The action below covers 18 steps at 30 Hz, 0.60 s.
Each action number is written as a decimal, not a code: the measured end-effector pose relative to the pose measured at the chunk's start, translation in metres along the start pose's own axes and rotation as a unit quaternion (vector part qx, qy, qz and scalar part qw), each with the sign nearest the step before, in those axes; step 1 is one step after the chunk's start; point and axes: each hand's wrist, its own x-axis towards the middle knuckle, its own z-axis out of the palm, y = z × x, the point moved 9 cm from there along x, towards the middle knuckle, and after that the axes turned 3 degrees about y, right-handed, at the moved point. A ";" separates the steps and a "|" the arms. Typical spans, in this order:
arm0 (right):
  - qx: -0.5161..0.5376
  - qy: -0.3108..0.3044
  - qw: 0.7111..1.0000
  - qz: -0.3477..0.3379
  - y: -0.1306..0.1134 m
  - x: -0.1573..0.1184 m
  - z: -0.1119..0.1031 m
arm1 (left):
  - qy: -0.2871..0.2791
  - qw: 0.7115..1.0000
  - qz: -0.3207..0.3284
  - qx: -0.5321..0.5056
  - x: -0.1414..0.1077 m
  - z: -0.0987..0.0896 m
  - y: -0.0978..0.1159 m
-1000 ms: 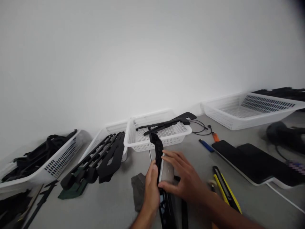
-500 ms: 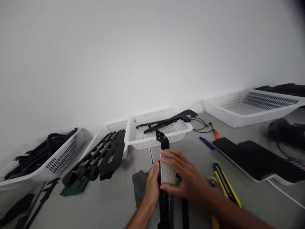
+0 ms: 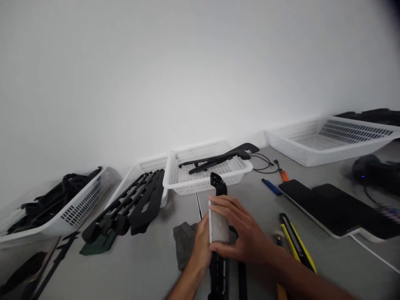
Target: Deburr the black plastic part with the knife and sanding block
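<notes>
In the middle of the head view, my right hand (image 3: 250, 233) grips a flat silver-grey rectangular block (image 3: 219, 227) by its sides. The block lies over a long black plastic part (image 3: 218, 273), whose hooked far end sticks out beyond my fingers. My left hand (image 3: 201, 246) is wrapped round the left side of this black part, its fingertips mostly hidden behind the block. A crumpled dark grey cloth (image 3: 183, 241) lies just left of my left hand. Right of my right forearm is a yellow-and-black utility knife (image 3: 296, 241).
A white basket (image 3: 187, 189) with black parts stands ahead; more black parts (image 3: 146, 208) lean on another to its left. Further left is a filled basket (image 3: 68, 216). At right are a white basket (image 3: 308, 158), two dark flat devices (image 3: 315, 208), a blue tool (image 3: 271, 187) and a cable (image 3: 265, 171).
The black part's far end has swung slightly right and turned a little. Both hands keep nearly the same place, with the silver-grey block still in my right hand.
</notes>
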 end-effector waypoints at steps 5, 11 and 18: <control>-0.026 -0.002 0.999 0.042 0.010 0.002 0.000 | 0.028 0.999 -0.020 -0.022 0.001 -0.003 0.004; -0.010 -0.005 0.998 0.057 0.012 0.000 0.004 | -0.001 0.999 0.021 -0.027 0.001 0.005 0.017; 0.000 0.031 0.992 0.124 0.028 -0.002 -0.003 | 0.001 0.999 0.041 -0.028 0.001 0.002 0.011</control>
